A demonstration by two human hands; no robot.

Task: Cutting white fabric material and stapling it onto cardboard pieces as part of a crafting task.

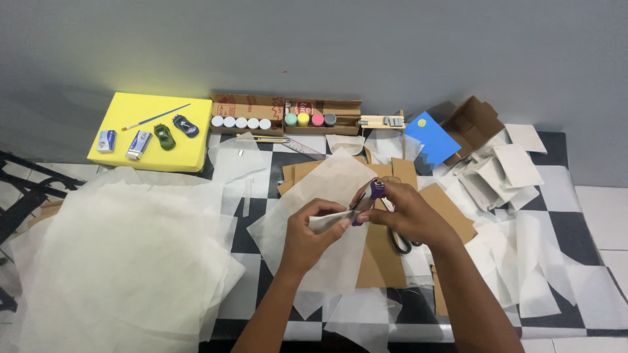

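Note:
My left hand point(312, 232) pinches a small folded piece of thin white paper point(327, 220) at the middle of the table. My right hand point(409, 212) grips a small purple object point(377, 189) with a metal part, pressed against that paper's right end. Both hands hover over a large sheet of white tissue paper point(327, 189) lying on brown cardboard pieces point(383, 252). Black-handled scissors point(400, 243) lie just below my right hand.
A big stack of tissue sheets point(124, 255) fills the left. A yellow foam block point(154, 131) at the back left carries a brush, two toy cars and two small tubes. Paint pots point(275, 121) sit in cardboard boxes at the back. Blue card point(432, 138) and paper scraps point(517, 189) lie right.

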